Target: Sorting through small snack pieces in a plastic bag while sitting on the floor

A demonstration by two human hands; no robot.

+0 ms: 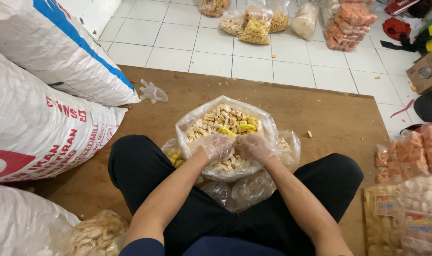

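Head view, both gloved hands — left hand point(217, 146), right hand point(255, 147) — curled, gripping cracker bag point(192, 124) rim

Fingertips buried in crackers point(225, 121); sacks point(40, 118) cropped.

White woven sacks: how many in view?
3, all at the left: the top sack with a blue stripe, the middle sack with red print beneath it, and the bottom sack at the lower left corner. More may lie outside the picture.

Small snack-packing workroom: woven bulk sacks point(45, 90) stacked left, filled cracker bags point(256, 23) on white tiled floor point(178, 42), wooden work board point(320, 114).
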